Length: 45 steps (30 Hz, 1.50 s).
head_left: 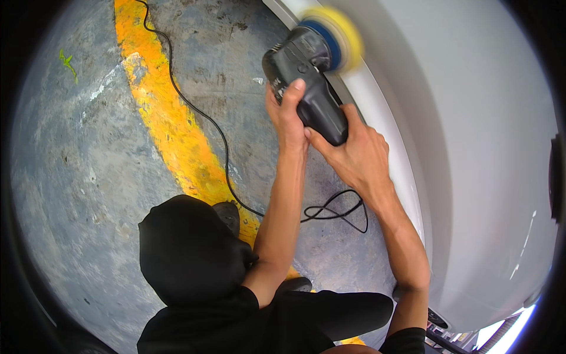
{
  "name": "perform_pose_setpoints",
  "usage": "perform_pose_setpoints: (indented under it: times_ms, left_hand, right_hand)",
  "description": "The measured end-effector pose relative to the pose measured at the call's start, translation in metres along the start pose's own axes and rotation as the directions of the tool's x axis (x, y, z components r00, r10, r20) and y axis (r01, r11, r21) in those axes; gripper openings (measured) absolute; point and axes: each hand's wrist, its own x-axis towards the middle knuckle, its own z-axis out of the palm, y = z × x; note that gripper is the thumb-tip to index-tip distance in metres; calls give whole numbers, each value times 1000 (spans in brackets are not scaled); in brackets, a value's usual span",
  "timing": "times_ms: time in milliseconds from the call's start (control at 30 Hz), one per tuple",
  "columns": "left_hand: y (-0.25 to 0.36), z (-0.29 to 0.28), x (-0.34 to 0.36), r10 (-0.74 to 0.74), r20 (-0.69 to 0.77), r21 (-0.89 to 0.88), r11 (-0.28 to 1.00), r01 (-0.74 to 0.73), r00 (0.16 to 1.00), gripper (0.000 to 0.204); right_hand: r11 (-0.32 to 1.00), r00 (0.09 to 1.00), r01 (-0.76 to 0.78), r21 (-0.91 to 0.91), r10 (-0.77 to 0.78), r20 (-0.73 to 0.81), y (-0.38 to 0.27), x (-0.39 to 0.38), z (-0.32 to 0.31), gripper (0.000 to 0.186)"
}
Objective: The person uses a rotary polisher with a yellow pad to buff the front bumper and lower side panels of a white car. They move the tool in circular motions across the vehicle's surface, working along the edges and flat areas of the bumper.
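Observation:
Both my hands hold a black power polisher point(321, 109), which is tilted against the lower side of a light grey car body point(466, 147). My left hand point(288, 121) wraps its body near the head, thumb on top. My right hand point(362, 154) grips the rear end of its handle. The round yellow pad point(349, 36) on a blue backing plate point(330, 44) is blurred at its edge. It meets the car along the lower sill point(383, 100); the contact face is hidden.
A black cord point(223, 137) runs over the grey floor point(88, 177), crossing a worn yellow line point(168, 130). Black cable point(330, 213) lies looped below my forearms. Black-clothed legs point(330, 318) and dark shoes point(229, 217) are close by. A green scrap point(68, 64) lies far left.

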Motion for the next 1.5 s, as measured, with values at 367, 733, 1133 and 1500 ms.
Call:
perform_pose_setpoints:
  times_ms: [367,733,1133,1500]
  left_hand:
    - [-4,-36,64,-104,-11,-167,981,101,994,58]
    - [-57,-64,-29,-243,102,-149,955,256,965,79]
    - [-85,-88,-139,-610,259,-36,768,639,748,70]
    - [-139,-104,-269,-807,426,212,530,821,410,76]
  right_hand:
    - [996,995,84,-29,-82,62,-34,33,17,77]
    - [991,996,-10,-131,21,84,29,-50,23,72]
    - [986,990,-135,-97,138,29,114,-177,36,78]
    - [942,958,-284,-176,274,-81,219,-327,44,78]
